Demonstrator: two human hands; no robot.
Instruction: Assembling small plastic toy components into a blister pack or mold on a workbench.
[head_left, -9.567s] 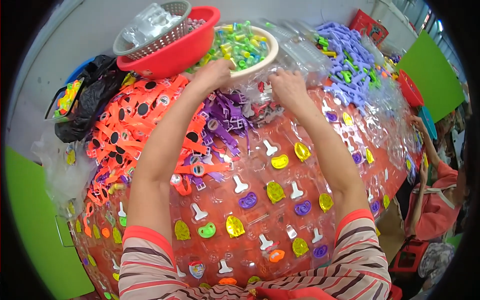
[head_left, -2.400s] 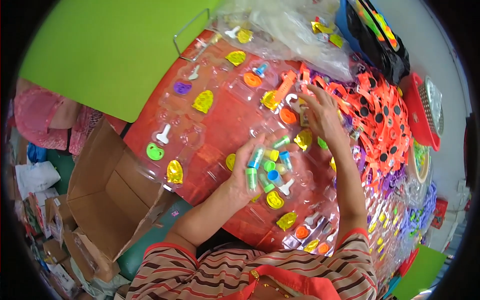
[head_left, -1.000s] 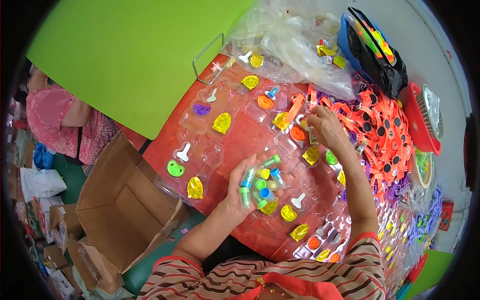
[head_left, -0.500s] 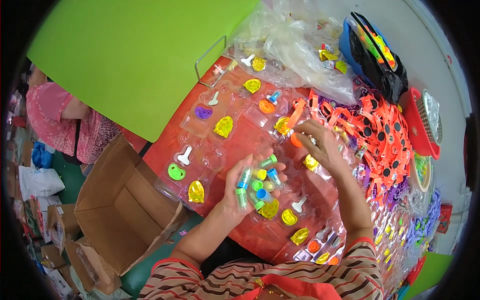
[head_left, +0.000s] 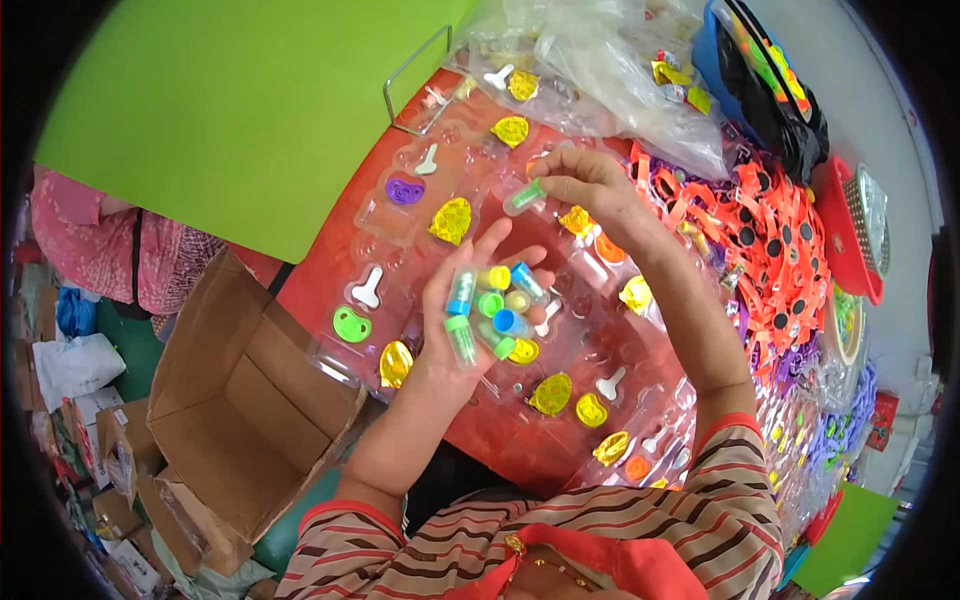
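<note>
My left hand (head_left: 441, 352) is palm up with fingers spread, cradling several small clear tubes (head_left: 462, 342) with green, blue and yellow caps. Farther off, my right hand (head_left: 590, 188) pinches one green-capped tube (head_left: 525, 197) between thumb and fingers, over a clear plastic blister tray. Clear moulded trays cover the red table (head_left: 345, 235). In them lie white spoon-like pieces (head_left: 367, 287), a purple pacifier (head_left: 404, 191), a green pacifier (head_left: 351, 325), and yellow foil-wrapped pieces (head_left: 451, 220).
An open cardboard box (head_left: 250, 400) stands at the left, below a green board (head_left: 230, 110). Orange straps with black discs (head_left: 775, 240) are heaped at the right, near a red basket (head_left: 840, 225). Clear plastic bags (head_left: 590, 60) lie at the back. A person in pink (head_left: 95, 245) is at far left.
My right hand has moved up and left and now shows a green-capped tube in its fingers. The left hand, with its tubes, has shifted up and left.
</note>
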